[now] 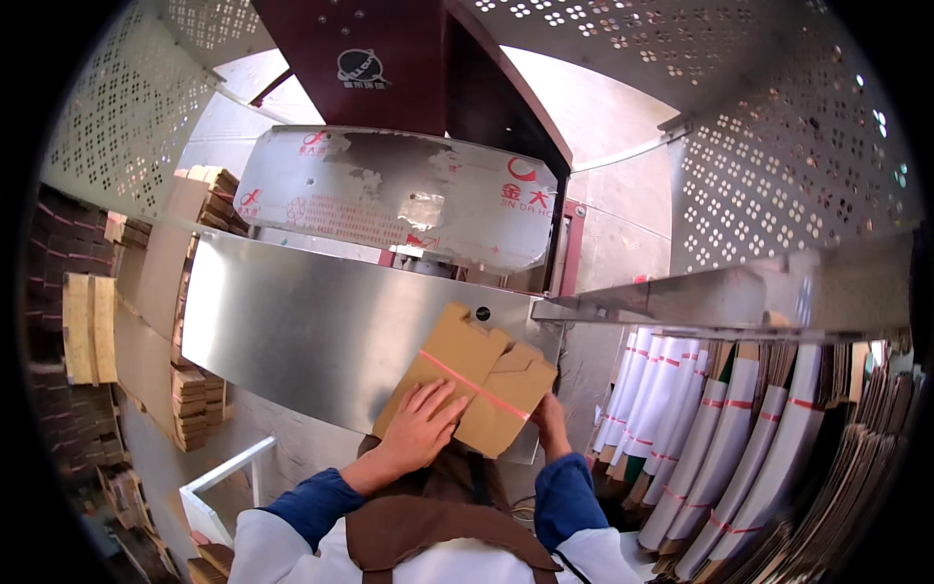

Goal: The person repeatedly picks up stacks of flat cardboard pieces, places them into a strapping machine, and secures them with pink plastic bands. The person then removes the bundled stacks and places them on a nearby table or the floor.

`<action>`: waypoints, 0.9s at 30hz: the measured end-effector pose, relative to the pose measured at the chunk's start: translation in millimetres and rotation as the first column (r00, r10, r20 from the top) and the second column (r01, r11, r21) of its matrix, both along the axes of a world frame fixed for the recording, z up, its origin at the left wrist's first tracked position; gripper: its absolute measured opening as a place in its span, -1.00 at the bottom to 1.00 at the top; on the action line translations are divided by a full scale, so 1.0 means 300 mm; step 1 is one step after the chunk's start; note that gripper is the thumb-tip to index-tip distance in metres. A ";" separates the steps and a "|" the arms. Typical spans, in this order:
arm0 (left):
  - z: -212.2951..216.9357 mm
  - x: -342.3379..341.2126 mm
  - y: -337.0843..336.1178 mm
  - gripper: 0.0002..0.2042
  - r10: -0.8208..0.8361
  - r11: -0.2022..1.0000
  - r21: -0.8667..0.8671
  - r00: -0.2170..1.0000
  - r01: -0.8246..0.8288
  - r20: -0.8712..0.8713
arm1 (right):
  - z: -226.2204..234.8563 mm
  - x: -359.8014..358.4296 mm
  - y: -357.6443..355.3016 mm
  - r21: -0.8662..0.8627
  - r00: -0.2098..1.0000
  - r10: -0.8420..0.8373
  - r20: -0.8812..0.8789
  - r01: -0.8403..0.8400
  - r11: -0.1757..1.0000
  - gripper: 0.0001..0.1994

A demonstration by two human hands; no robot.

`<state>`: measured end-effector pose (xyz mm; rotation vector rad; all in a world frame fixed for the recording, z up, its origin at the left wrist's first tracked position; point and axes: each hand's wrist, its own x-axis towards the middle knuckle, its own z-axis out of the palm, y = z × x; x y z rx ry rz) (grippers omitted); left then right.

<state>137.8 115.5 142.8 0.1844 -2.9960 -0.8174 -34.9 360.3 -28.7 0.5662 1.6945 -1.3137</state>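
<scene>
Nearest the camera are the person's own blue sleeves and a brown apron (pixel 443 530). The left hand (pixel 420 428) lies flat, fingers spread wide, on the near end of a bundle (pixel 470 387) of flat brown cardboard blanks tied with a thin red band. The right hand (pixel 551 420) grips the bundle's lower right edge; most of its fingers are hidden behind the cardboard, so how far they curl cannot be told. The bundle lies tilted on a steel table (pixel 302 336), at the table's near right corner, overhanging the near edge.

Right of the bundle, lower down, white bundles (pixel 681 409) with red bands stand on edge in a row, with more brown ones beyond them. Left of the table, stacks (pixel 195 399) of brown card stand on the floor, and a white frame (pixel 219 487) sits near the left sleeve.

Behind the bundle, past the table's far edge, a curved steel guard (pixel 399 195) spans the machine, with a dark red column (pixel 360 58) above it. Perforated panels (pixel 778 165) flank the column on both sides.
</scene>
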 end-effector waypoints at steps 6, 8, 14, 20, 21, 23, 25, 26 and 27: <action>0.064 0.051 -0.043 -0.32 0.129 0.977 0.170 0.991 -0.131 0.027 | 0.089 0.143 -0.183 -0.099 0.988 -0.066 -0.140 0.053 0.994 -0.49; 0.085 0.084 -0.100 -0.27 0.222 0.938 0.257 0.973 -0.231 0.065 | 0.164 0.145 -0.223 -0.039 0.981 -0.051 -0.187 0.045 0.998 -0.51; -0.108 0.330 -0.542 -0.20 0.396 0.606 0.676 0.896 -0.420 0.202 | 0.407 0.256 -0.469 0.032 0.706 0.386 -0.594 -0.458 0.888 -0.41; -0.163 0.406 -0.748 -0.22 0.452 0.496 0.720 0.852 -0.486 0.264 | 0.360 0.403 -0.685 -0.210 0.894 0.341 -0.292 -0.408 0.889 -0.34; -0.139 0.443 -0.779 -0.22 0.474 0.507 0.718 0.850 -0.477 0.230 | 0.381 0.428 -0.747 -0.241 0.901 0.342 -0.266 -0.406 0.882 -0.34; -0.104 0.515 -0.846 -0.21 0.490 0.539 0.718 0.858 -0.440 0.158 | 0.411 0.485 -0.870 -0.196 0.859 0.415 -0.299 -0.481 0.855 -0.29; -0.075 0.633 -0.950 -0.21 0.529 0.506 0.704 0.824 -0.498 0.203 | 0.410 0.531 -1.007 -0.166 0.805 0.480 -0.348 -0.557 0.814 -0.26; -0.092 0.716 -1.008 -0.21 0.565 0.490 0.692 0.798 -0.530 0.212 | 0.394 0.558 -1.089 -0.142 0.776 0.528 -0.344 -0.599 0.788 -0.23; -0.109 0.808 -1.052 -0.21 0.600 0.467 0.674 0.765 -0.572 0.234 | 0.407 0.604 -1.192 -0.162 0.745 0.560 -0.363 -0.642 0.749 -0.22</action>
